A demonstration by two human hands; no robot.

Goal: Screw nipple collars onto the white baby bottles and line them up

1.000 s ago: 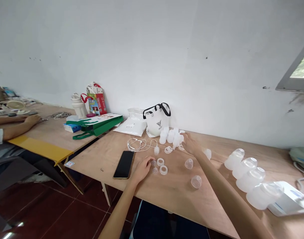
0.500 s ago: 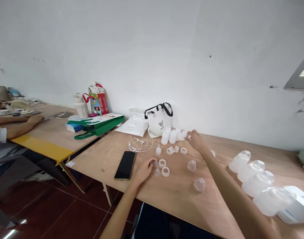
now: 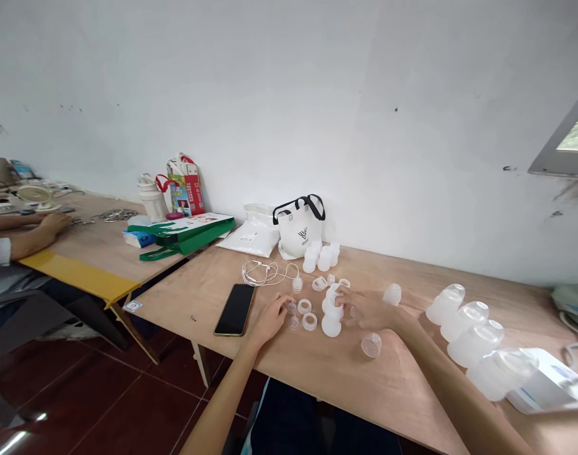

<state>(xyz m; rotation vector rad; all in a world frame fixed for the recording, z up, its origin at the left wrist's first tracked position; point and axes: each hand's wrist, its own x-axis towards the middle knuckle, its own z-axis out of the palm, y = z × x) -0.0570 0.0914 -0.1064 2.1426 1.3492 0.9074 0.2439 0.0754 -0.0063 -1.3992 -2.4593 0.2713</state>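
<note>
My right hand [image 3: 371, 311] grips a frosted white baby bottle [image 3: 331, 323] by its side, over the middle of the table. My left hand [image 3: 271, 316] rests on the wood with its fingers stretched towards a small clear disc [image 3: 292, 308], its fingertips at the disc's edge. A second clear disc [image 3: 293, 323] lies just in front. Between the hands are two white screw rings [image 3: 309, 321]. A clear teat-like piece [image 3: 297, 283] stands behind them, and several more rings [image 3: 319, 284] lie farther back. A clear dome cap [image 3: 371, 345] sits below my right wrist, another cap [image 3: 391, 294] behind it.
Several capped bottles [image 3: 475, 341] and a white box [image 3: 547, 379] line the right side. Several bottles without caps [image 3: 324, 258] stand by a white bag [image 3: 301, 237]. A phone [image 3: 234, 309] and earphones [image 3: 264, 273] lie left. Another person's hand [image 3: 54, 226] rests at the adjoining table.
My right hand has come back from the bottles near the bag, bringing one towards me beside the rings. My left hand has stayed by the small discs. The view has shifted slightly.
</note>
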